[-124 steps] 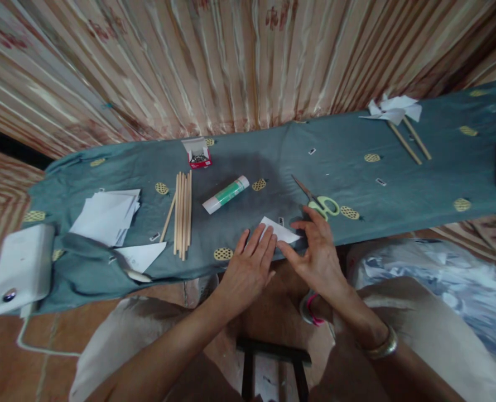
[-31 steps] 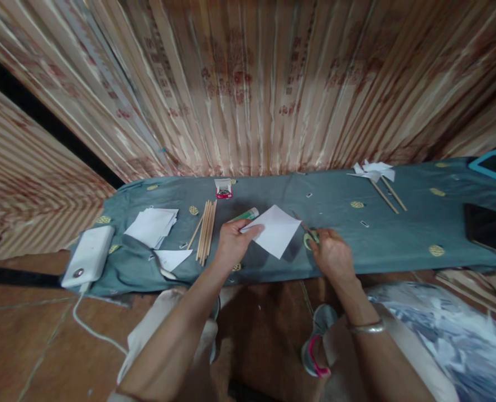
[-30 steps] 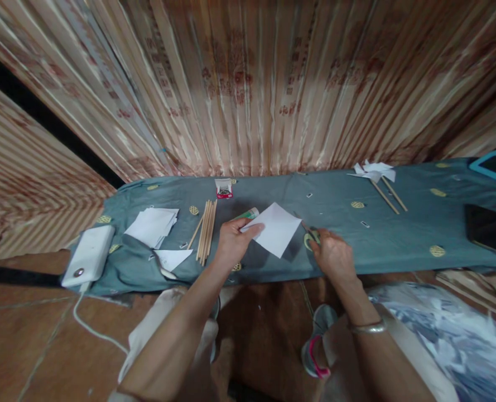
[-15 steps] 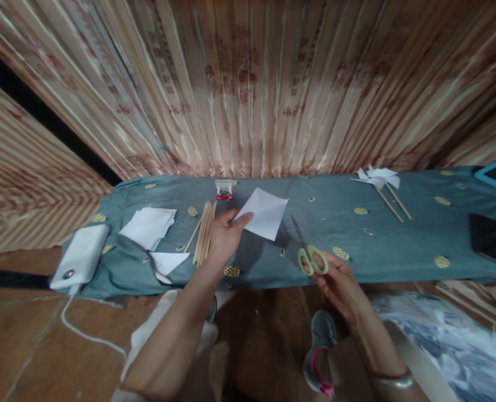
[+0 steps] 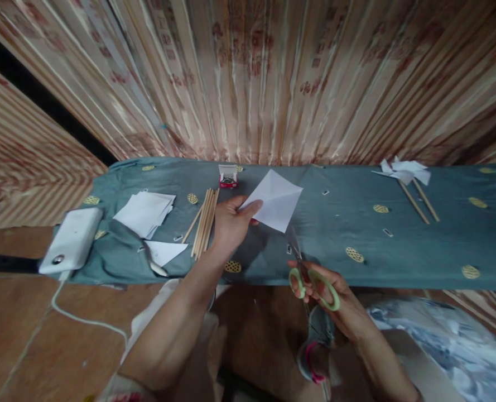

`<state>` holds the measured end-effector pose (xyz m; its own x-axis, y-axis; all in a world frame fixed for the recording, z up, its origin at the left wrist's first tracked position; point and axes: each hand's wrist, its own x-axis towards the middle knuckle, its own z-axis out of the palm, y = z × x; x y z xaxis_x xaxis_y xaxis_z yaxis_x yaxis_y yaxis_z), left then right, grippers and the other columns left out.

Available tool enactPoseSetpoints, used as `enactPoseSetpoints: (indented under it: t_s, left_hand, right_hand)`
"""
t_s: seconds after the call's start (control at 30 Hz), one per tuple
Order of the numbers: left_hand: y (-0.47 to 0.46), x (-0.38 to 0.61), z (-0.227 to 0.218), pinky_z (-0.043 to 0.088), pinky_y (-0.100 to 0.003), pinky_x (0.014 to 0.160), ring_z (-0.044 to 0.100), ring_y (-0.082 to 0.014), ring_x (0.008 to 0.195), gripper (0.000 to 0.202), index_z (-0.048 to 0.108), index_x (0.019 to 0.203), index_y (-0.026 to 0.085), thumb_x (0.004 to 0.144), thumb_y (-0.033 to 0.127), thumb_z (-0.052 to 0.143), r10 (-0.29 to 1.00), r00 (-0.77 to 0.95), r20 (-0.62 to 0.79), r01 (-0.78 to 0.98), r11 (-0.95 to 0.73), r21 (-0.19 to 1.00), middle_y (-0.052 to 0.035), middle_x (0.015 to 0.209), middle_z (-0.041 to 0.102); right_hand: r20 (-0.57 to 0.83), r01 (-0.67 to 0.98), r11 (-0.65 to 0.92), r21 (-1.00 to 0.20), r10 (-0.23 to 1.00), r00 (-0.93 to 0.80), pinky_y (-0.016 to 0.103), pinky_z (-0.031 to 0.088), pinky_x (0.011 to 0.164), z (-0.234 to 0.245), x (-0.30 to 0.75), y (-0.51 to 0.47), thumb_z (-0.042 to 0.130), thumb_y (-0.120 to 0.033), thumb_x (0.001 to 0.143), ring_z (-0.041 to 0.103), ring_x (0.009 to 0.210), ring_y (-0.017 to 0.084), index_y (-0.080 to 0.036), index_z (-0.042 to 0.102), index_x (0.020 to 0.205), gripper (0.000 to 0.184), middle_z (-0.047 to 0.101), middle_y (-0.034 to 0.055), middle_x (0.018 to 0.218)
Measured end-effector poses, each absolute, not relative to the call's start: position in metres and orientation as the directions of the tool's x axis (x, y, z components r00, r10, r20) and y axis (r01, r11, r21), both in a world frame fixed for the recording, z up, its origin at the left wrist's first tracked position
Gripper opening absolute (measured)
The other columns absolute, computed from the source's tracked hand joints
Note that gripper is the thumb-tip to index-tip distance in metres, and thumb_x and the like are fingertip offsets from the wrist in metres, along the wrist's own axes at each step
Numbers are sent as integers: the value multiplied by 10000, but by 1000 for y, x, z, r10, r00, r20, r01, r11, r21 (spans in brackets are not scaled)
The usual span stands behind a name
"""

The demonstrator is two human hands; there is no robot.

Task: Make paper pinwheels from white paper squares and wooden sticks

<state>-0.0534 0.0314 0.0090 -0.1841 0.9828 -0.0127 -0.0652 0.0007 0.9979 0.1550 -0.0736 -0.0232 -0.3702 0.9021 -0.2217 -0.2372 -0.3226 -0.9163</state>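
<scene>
A square sheet of white paper (image 5: 278,200) with faint creases is pinched at its left corner by my left hand (image 5: 233,223), thumb on top. My right hand (image 5: 329,287) grips green-handled scissors (image 5: 323,289), fingers in and around the loops. The scissor blades point up and away, close to the paper's lower corner; I cannot tell whether they touch it. Just left of my left hand lies a bundle of wooden sticks (image 5: 205,224). Beyond it stands a small red and white box (image 5: 228,176) with its lid up and small metallic pieces inside.
On the cloth-covered table (image 5: 335,223), a stack of white paper (image 5: 144,213), a white triangular piece (image 5: 167,252) and a curved tool (image 5: 155,267) lie left. A white power bank (image 5: 72,240) with a cable sits at the left end. Paper pinwheels (image 5: 409,170) on sticks lie right.
My right hand has turned the scissors and moved its fingers into the loops, bringing the blades nearer the paper. The view has shifted slightly; my left hand keeps its pinch on the sheet.
</scene>
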Motion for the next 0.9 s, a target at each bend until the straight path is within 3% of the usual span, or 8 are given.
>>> enactPoseSetpoints:
  t_s: [0.9]
  left_hand:
    - [23,-39,-5,527,-240,446,576,-125,537,212,719,740,143,685,348,717,993,-116,16,-60,-23,998,2,658,650]
  right_hand:
    - [-263,-162,-311,-937,928,-263,223,415,535,-25,151,-72,781,-597,634,536,605,116,-265,752,1065,545,671,31,724]
